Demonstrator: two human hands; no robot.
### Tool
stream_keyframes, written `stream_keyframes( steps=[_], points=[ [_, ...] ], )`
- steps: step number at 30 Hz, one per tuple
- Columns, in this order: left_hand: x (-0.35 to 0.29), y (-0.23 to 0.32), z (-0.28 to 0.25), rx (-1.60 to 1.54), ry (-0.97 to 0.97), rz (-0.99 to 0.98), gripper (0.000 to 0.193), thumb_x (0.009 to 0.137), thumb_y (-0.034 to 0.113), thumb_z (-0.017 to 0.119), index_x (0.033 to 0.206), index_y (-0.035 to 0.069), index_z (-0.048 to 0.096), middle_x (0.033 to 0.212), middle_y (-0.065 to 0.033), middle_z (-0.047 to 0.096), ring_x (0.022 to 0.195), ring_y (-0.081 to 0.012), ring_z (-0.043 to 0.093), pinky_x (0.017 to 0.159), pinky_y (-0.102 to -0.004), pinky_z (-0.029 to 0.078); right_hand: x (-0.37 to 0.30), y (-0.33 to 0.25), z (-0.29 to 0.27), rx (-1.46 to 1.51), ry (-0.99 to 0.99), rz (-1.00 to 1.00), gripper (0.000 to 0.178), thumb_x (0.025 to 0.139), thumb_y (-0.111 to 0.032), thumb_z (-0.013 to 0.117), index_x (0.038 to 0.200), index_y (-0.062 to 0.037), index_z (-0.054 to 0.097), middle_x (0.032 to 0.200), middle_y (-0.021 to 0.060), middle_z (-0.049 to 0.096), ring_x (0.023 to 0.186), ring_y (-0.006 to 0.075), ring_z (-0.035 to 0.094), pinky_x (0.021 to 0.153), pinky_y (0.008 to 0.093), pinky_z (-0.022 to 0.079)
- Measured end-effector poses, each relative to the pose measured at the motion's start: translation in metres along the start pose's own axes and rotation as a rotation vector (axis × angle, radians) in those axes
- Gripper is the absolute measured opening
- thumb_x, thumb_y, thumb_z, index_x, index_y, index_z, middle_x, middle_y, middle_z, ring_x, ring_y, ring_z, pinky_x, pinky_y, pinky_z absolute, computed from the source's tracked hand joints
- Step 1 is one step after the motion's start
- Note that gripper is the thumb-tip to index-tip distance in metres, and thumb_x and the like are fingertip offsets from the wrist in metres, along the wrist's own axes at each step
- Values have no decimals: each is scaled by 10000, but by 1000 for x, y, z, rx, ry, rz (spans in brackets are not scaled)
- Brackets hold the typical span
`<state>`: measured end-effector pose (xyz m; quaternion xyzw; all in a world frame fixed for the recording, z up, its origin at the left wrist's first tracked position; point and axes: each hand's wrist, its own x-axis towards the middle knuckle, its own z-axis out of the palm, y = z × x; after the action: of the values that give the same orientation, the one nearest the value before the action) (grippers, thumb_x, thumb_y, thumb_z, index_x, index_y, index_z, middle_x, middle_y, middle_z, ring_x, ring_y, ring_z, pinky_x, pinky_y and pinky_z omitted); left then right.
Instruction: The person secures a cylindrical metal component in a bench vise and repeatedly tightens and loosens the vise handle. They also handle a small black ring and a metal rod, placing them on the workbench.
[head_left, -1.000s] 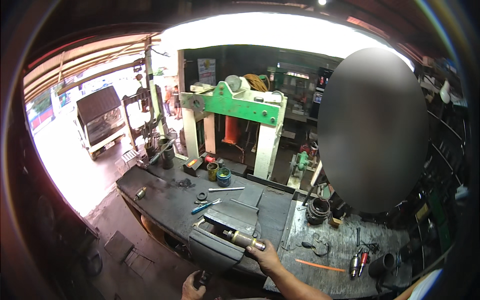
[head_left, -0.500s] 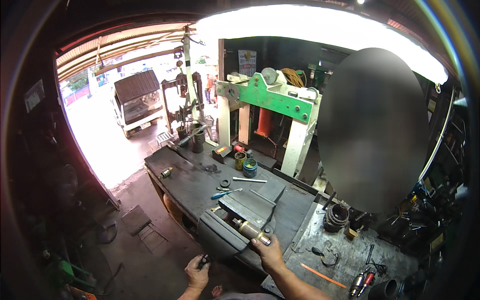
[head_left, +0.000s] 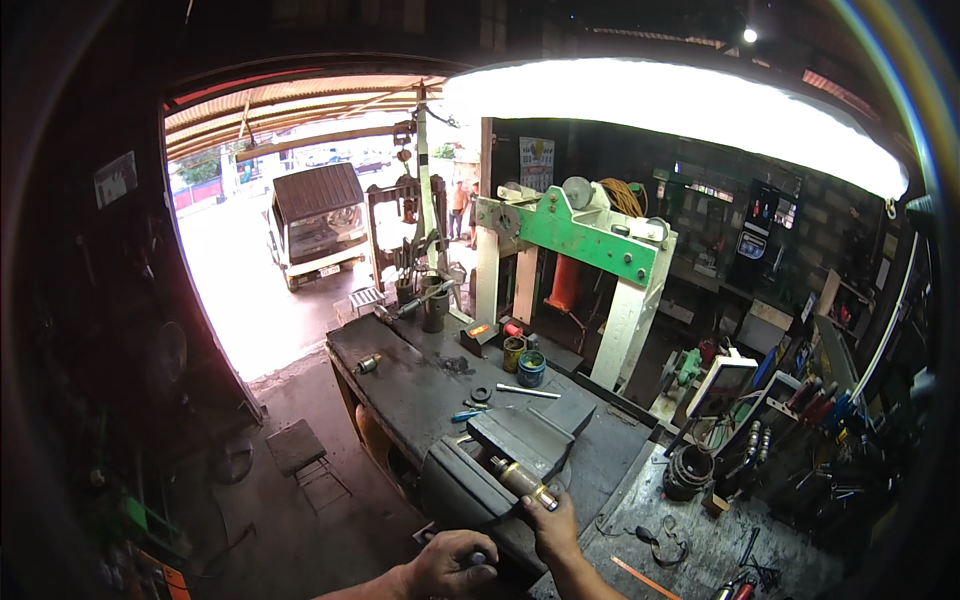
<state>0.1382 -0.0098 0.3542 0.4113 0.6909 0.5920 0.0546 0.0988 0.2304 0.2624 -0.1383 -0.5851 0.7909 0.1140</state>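
My right hand (head_left: 556, 528) is closed around the near end of a grey metal cylinder with brass-coloured bands (head_left: 524, 482). A short stub sticks out of its far end. The cylinder lies between the jaws of a large dark bench vise (head_left: 530, 435); whether the jaws press on it I cannot tell. In front of the vise, my left hand (head_left: 450, 565) is closed on a dark bar with a rounded end (head_left: 478, 558), which looks like the vise handle. Most of that bar is hidden by my fingers.
Beyond the vise on the dark bench (head_left: 400, 395) lie a metal rod (head_left: 528, 391), a black ring (head_left: 481, 394) and two small tins (head_left: 531, 368). A brass-ended part (head_left: 368, 363) rests at the far left. A green-and-white press frame (head_left: 590, 245) stands behind; a stool (head_left: 297, 448) is at left.
My left hand has moved right and turned, staying closed on the dark bar. The cylinder remains between the jaws in my right hand. The view has shifted, and the blurred oval at right is gone.
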Motion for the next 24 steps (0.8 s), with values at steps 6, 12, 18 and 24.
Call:
stream_keyframes(
  steps=[6, 12, 18, 24],
  points=[
    [24, 9, -25, -53, -405, -195, 370, 1126, 368, 595, 1073, 16, 695, 960, -122, 722, 915, -259, 720, 826, -400, 554, 4, 4, 0, -69, 17, -61, 454, 926, -82, 863, 1246, 30, 562, 1092, 103, 674, 955, 194, 699, 834, 336, 607],
    [27, 22, -13, 67, -295, 13, 397, 1092, 385, 601, 919, 33, 665, 810, -136, 685, 759, -284, 686, 707, -418, 541, -1, -3, 4, 15, 16, 16, 517, 925, -186, 894, 1264, 57, 589, 1076, 98, 691, 948, 172, 683, 820, 314, 587],
    [21, 10, -38, -257, -102, -210, 405, 1121, 283, 577, 849, -1, 677, 780, -37, 686, 744, -157, 670, 692, -361, 565, -5, -11, 4, -6, 1, 42, 476, 948, -169, 870, 1253, 57, 584, 1087, 99, 689, 952, 173, 685, 826, 315, 600],
    [30, 23, 24, 192, -324, 42, 364, 1060, 307, 620, 818, 35, 641, 762, -159, 659, 716, -318, 663, 666, -433, 522, -6, -15, 7, -4, -8, 30, 518, 957, -139, 852, 1308, 65, 531, 1149, 132, 663, 1018, 217, 704, 880, 348, 627]
  ],
)
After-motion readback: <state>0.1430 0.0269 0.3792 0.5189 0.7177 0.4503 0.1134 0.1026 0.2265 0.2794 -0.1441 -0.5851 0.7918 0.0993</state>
